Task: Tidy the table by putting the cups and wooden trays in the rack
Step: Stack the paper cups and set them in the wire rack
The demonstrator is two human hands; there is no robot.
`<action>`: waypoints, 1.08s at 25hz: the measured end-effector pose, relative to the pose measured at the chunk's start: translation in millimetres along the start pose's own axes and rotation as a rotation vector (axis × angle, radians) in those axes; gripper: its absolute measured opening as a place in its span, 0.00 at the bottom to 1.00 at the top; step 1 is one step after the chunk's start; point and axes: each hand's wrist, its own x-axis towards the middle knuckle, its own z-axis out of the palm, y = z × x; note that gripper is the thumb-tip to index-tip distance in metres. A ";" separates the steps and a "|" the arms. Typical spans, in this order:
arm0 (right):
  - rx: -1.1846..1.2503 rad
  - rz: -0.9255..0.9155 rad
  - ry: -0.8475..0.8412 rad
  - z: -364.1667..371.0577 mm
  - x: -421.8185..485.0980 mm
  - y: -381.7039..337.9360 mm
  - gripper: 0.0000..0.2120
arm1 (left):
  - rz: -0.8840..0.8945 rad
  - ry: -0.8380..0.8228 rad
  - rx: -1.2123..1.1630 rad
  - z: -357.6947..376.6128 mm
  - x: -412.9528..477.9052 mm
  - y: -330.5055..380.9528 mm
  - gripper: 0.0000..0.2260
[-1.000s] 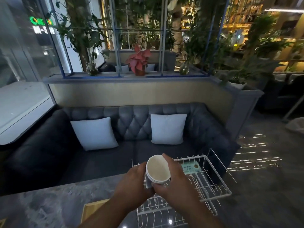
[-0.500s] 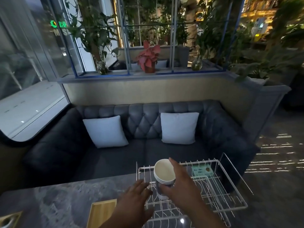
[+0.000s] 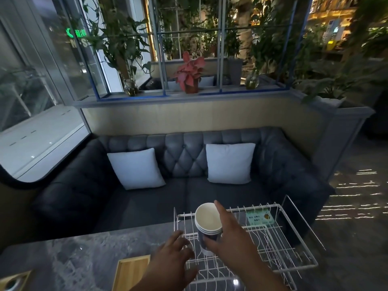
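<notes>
A stack of white paper cups (image 3: pixel 207 225) stands slightly tilted in the left part of the white wire rack (image 3: pixel 294 267). My right hand (image 3: pixel 233 238) holds the stack from the right, thumb on its dark lower body and forefinger up beside the rim. To the left of the cups, my left hand (image 3: pixel 172 261) hovers over the rack's left edge with spread fingers, holding nothing. A light wooden tray (image 3: pixel 131 271) lies flat on the table just left of the rack.
The rack sits at the right end of a dark marble table (image 3: pixel 73 255) and holds a green card (image 3: pixel 259 219). Another wooden tray corner (image 3: pixel 14 280) shows at the bottom left. A dark sofa (image 3: pixel 189 198) with two white cushions lies beyond.
The cup stack has come down from in front of me into the rack. My left hand let go of it and drew back to the left with open fingers.
</notes>
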 end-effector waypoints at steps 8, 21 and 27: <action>-0.036 -0.004 -0.016 -15.5 -18.0 1.5 0.50 | -0.030 -0.226 0.041 -7.8 1.6 4.4 0.26; -0.195 -0.107 0.007 -30.3 -69.1 29.1 0.21 | 0.125 -0.172 -0.006 -29.1 -40.6 29.3 0.19; -0.283 -0.192 -0.005 -29.3 -99.6 37.5 0.13 | -0.091 -0.117 -0.183 -30.0 -66.6 40.2 0.22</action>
